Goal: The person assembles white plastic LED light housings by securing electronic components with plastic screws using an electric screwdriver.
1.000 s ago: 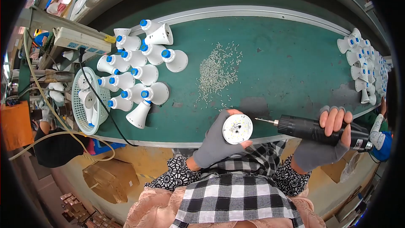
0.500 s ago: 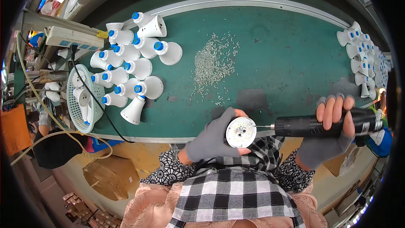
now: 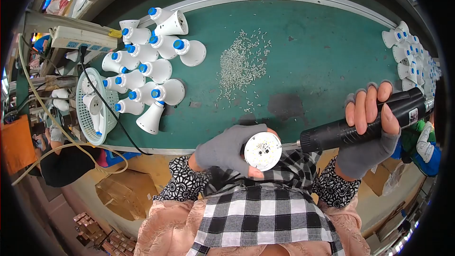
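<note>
My left hand (image 3: 226, 149), in a grey fingerless glove, is wrapped round a white LED bulb body (image 3: 263, 151). Its round LED board faces up toward me, with small dark components in the middle. My right hand (image 3: 372, 123), gloved the same way, grips a black electric screwdriver (image 3: 327, 135) from above. The tool slants, its rear end higher and to the right, and its thin bit reaches the right rim of the bulb body. Beyond both hands, a scattered pile of small screws (image 3: 241, 64) lies on the green bench top (image 3: 327, 71).
White bulb housings (image 3: 156, 71) with blue caps stand grouped at the left, and more housings (image 3: 407, 54) crowd the far right. A pale green basket (image 3: 79, 114) sits by the left edge under a black cable (image 3: 110, 114). A power strip (image 3: 84, 40) hangs above it.
The LED bulb body has shifted slightly left and down in my left hand. The screwdriver has tilted, its rear end rising, and less of its bit shows.
</note>
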Demonstrator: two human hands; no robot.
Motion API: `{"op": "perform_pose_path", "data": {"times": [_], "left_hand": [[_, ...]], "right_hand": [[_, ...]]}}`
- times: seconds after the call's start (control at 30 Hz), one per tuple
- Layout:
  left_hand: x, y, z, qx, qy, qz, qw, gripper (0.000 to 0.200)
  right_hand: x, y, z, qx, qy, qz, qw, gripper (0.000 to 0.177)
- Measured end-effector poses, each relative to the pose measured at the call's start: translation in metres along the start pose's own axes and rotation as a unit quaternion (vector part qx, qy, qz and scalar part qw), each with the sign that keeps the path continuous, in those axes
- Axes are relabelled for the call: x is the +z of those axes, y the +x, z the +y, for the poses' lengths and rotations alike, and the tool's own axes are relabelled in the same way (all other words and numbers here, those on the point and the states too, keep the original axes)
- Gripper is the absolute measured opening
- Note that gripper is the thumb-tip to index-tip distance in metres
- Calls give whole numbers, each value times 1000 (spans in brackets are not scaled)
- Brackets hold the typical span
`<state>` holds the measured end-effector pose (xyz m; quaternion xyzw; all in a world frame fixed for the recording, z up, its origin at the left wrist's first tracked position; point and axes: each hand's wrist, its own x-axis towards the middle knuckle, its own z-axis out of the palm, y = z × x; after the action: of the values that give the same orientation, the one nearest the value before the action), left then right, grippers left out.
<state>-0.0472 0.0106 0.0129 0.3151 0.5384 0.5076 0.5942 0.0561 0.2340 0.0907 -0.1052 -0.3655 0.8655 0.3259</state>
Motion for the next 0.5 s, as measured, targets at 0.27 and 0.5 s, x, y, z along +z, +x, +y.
{"op": "perform_pose_path", "data": {"times": [0.27, 0.5], "left_hand": [[3, 2, 2, -5, 22, -7, 1000, 73], [4, 2, 2, 3, 22, -9, 1000, 71]], "right_hand": [[3, -1, -2, 26, -15, -13, 999, 24], [-1, -1, -2, 45, -11, -48, 998, 26]]}}
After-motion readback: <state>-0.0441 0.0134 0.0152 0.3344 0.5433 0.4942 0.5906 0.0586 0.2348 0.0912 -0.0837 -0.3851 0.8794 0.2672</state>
